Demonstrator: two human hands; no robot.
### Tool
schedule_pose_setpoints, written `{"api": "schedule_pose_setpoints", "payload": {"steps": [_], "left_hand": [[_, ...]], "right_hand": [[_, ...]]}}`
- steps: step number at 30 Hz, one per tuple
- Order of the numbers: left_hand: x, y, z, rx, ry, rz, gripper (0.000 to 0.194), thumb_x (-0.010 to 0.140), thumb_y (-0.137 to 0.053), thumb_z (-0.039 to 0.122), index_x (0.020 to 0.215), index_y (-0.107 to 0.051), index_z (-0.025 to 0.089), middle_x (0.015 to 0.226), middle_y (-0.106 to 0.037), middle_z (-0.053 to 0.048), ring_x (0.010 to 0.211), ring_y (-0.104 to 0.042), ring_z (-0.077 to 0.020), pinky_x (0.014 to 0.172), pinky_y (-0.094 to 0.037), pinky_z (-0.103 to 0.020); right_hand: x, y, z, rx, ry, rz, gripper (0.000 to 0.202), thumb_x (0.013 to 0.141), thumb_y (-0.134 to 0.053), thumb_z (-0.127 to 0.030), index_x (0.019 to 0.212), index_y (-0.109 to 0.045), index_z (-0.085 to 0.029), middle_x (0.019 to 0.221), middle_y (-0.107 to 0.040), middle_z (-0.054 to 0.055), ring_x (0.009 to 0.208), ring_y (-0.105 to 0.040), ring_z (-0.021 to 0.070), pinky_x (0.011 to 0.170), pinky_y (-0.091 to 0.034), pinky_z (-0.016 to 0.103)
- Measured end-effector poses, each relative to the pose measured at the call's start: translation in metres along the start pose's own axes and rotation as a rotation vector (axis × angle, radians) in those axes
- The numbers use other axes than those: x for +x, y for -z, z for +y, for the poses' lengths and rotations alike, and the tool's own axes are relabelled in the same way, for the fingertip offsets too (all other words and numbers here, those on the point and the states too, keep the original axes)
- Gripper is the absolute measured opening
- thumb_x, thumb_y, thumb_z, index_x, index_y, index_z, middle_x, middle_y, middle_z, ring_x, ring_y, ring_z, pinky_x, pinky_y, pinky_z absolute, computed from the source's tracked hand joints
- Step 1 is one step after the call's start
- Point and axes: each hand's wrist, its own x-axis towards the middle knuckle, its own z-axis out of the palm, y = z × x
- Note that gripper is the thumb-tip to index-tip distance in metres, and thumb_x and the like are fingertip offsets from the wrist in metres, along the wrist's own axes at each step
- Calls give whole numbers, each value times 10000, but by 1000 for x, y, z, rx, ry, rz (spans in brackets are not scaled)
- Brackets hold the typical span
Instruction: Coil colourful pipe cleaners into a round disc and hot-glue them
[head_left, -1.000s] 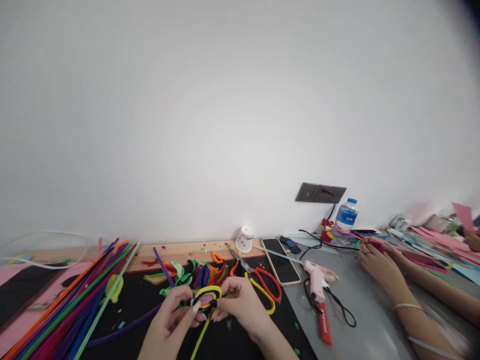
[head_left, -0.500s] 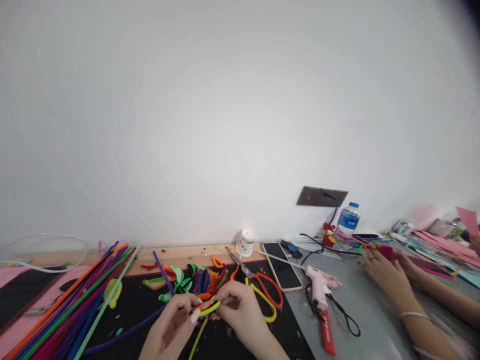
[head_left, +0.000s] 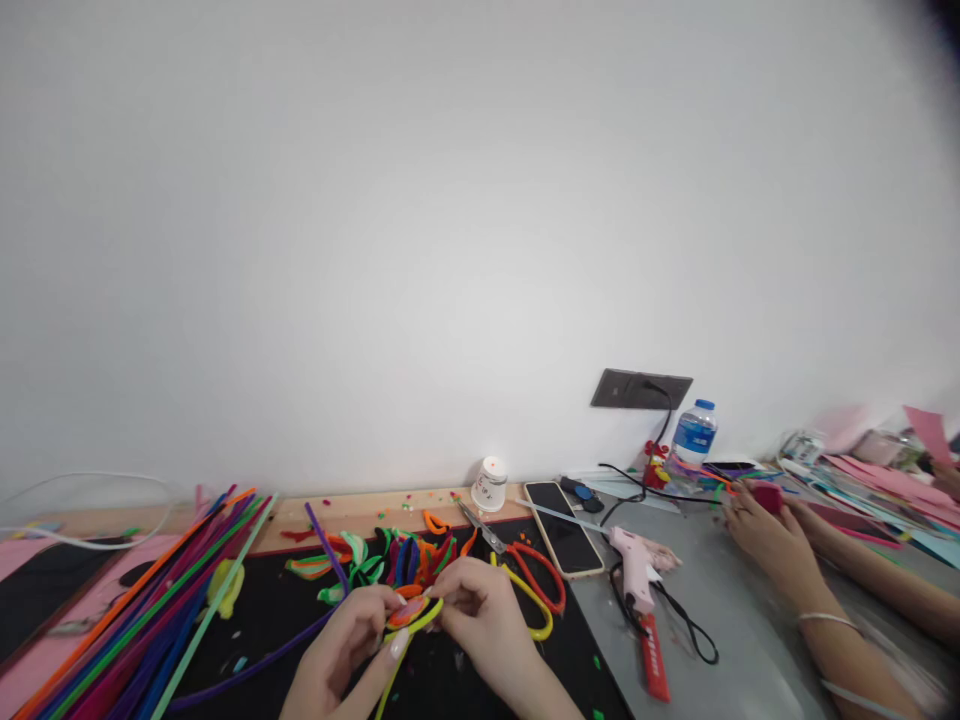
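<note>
Between my two hands is a small rounded piece of orange and pink pipe cleaner (head_left: pixel 407 611) with a yellow pipe cleaner (head_left: pixel 427 616) along its near edge. My left hand (head_left: pixel 349 640) pinches its left side, thumb below and fingertips above. The fingertips of my right hand (head_left: pixel 480 615) close on the yellow strand at the right. The yellow strand's tail hangs down toward the bottom edge. Just behind, several coiled multicolored pipe cleaner pieces (head_left: pixel 405 560) lie on the black mat (head_left: pixel 450 680). Scissors (head_left: pixel 536 590) with red and yellow handles rest right of my right hand.
At left lies a bundle of long pipe cleaners (head_left: pixel 150 610). A paper cup (head_left: pixel 490 485) stands by the wall. Rightward are a phone (head_left: pixel 564 530), a pink glue gun (head_left: pixel 636 570) with a cord, and a bottle (head_left: pixel 694 435). Another person's hands (head_left: pixel 772 545) hold something dark red at far right.
The piece in my hands has tilted so that more of its orange and pink face shows. My left thumb has shifted slightly to the right and down.
</note>
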Motion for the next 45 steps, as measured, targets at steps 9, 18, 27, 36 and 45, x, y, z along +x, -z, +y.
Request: {"api": "schedule_pose_setpoints", "payload": {"steps": [9, 18, 27, 36, 45], "left_hand": [[-3, -3, -2, -20, -13, 61, 199, 728, -665, 366, 659, -555, 215, 822, -624, -32, 800, -607, -153, 733, -481, -150], [-3, -10, 2, -108, 64, 148, 228, 660, -716, 371, 638, -544, 224, 794, -641, -19, 770, -637, -187, 698, -526, -220], [-1, -10, -3, -91, 61, 179, 223, 632, -736, 333, 667, -541, 231, 795, -665, -6, 760, -675, -200, 628, -534, -219], [5, -6, 0, -104, 170, 262, 286, 602, -756, 353, 722, -530, 227, 600, -632, 72, 478, -681, -155, 474, -508, -197], [12, 4, -8, -206, 333, 273, 457, 497, -820, 318, 807, -497, 222, 559, -632, 95, 445, -682, -171, 439, -535, -222]], "right_hand": [[1, 1, -2, -115, 97, 15, 235, 585, -555, 28, 662, -671, -161, 688, -591, 3, 602, -570, 127, 511, -438, 207], [1, -2, -2, 33, -98, 1, 131, 627, -586, -47, 693, -622, -153, 597, -603, -16, 523, -623, 145, 525, -477, 245], [4, -3, -8, 165, -248, -1, 138, 584, -691, -117, 672, -586, -137, 494, -617, -23, 456, -609, 129, 510, -478, 234], [6, -2, -12, 167, -304, -65, 194, 580, -741, -188, 644, -569, -125, 443, -558, -54, 366, -524, 79, 399, -427, 181], [7, 1, -15, 213, -305, -29, 235, 572, -741, -153, 692, -540, -146, 524, -545, -78, 348, -409, 29, 328, -296, 138]]}}
